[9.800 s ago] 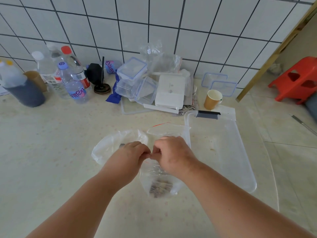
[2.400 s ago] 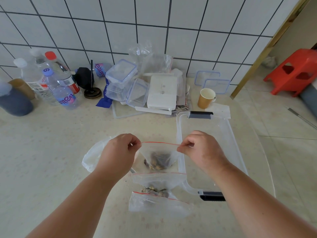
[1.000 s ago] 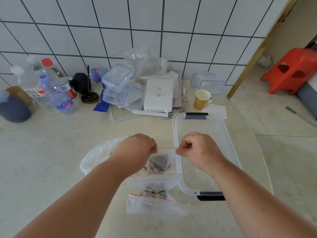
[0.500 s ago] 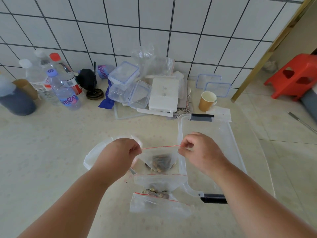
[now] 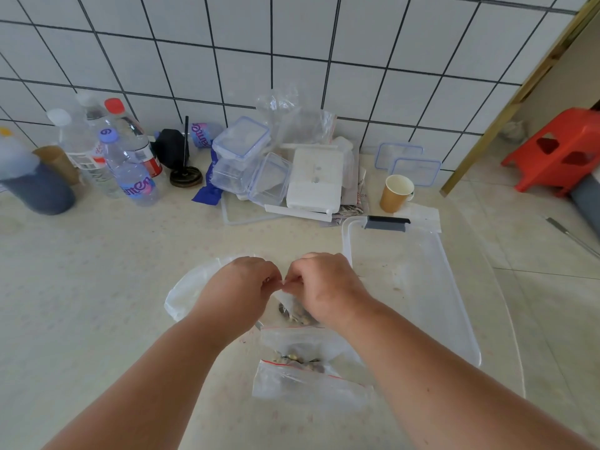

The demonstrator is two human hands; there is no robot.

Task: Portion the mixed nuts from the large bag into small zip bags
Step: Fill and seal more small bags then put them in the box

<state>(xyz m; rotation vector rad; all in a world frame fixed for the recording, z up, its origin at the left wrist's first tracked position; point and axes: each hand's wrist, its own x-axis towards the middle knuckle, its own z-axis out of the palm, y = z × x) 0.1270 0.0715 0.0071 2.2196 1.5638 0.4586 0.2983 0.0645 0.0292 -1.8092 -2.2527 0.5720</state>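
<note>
Where both hands [image 5: 285, 287] pinch, the small zip bag [image 5: 290, 311] is mostly hidden.

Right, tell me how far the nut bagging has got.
Done: two filled zip bags lie on the counter. In hand: left hand and right hand pinch the top of a third bag holding nuts. What remains in the large bag is hidden.
</note>
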